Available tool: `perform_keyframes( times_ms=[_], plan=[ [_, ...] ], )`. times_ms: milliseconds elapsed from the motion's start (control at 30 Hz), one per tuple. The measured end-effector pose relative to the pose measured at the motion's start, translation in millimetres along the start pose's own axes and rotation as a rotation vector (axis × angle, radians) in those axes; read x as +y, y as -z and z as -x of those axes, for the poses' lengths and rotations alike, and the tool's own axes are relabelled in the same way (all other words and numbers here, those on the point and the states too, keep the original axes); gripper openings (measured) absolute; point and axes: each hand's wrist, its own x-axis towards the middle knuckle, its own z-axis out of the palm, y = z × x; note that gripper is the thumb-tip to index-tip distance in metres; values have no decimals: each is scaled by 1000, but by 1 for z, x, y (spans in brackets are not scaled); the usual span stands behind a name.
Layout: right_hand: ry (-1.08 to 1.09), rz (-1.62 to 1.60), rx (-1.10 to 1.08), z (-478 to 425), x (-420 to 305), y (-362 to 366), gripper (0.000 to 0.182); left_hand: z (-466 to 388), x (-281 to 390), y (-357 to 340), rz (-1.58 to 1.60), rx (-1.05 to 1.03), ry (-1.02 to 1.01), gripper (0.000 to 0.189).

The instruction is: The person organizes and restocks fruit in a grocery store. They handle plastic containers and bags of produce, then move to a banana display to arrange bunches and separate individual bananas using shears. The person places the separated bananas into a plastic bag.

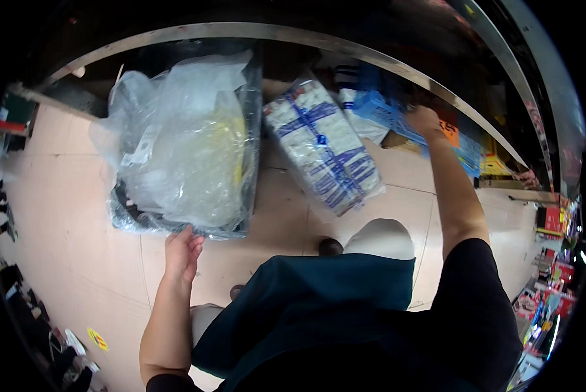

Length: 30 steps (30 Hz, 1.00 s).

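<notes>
My left hand (183, 252) has its fingers on the near rim of a dark, plastic-wrapped tray (252, 196), gripping it. A large clear plastic bag (185, 161) with pale and yellow contents fills the tray. My right hand (423, 121) reaches out at the upper right, curled over a blue plastic basket (378, 108). Its fingertips are dim, so whether it grips the basket or something in it is unclear. Between the hands, a clear-wrapped pack (322, 142) of white goods with blue stripes lies aslant on the floor.
A long pale shelf or table edge (273, 32) arches above these things, with dark space beneath. An orange sign (451, 134) with writing and a yellow box (496, 164) are at the right. Colourful goods (557, 274) line the far right. A yellow sticker (97, 338) marks the tiled floor.
</notes>
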Motion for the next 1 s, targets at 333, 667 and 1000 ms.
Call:
perform_keyframes(
  times_ms=[333,667,1000],
  plan=[
    [47,39,-75,-5,-7,7,54,-1,0,2,21,-36,5,17],
    [207,106,134,-49,46,-37,59,-2,3,-6,-6,-58,3,18],
    [151,272,855,-15,13,16,40,0,0,1,4,-72,-5,20]
  ],
)
